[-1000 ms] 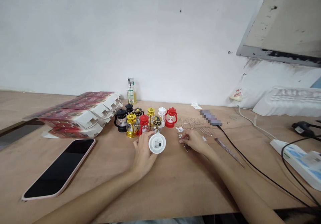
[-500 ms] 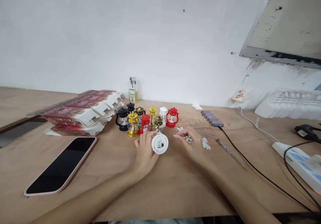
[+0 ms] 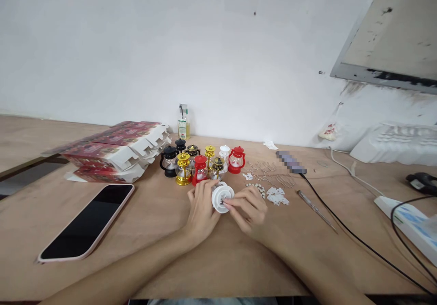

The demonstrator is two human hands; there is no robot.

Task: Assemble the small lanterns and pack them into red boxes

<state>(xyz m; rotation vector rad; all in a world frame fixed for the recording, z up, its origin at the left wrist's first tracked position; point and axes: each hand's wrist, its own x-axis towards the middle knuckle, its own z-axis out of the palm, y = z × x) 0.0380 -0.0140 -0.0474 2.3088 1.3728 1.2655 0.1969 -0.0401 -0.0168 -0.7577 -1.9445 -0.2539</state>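
My left hand (image 3: 204, 207) is wrapped round a small white lantern (image 3: 218, 203), whose round underside faces me. A recess with a small metal part shows in that base. The fingertips of my right hand (image 3: 248, 208) are pinched together at the recess, touching the base. Whatever they hold is too small to make out. Just beyond my right hand lie several coin cells (image 3: 259, 188) and a heap of small white plastic pieces (image 3: 277, 195). Several little lanterns stand behind my left hand, among them a red lantern (image 3: 200, 168) and a gold lantern (image 3: 183, 168).
A phone (image 3: 88, 221) lies at left, below stacked red boxes (image 3: 102, 155). Bent wire handles (image 3: 273, 173) spread behind the coin cells. To the right are a screwdriver (image 3: 317, 210), a black cable (image 3: 344, 236) and a power strip (image 3: 406, 225). A bottle (image 3: 183, 125) stands by the wall.
My right hand has moved left from over the coin cells to the lantern's base, uncovering the cells and white pieces. My left hand still holds the white lantern, and the view has shifted slightly.
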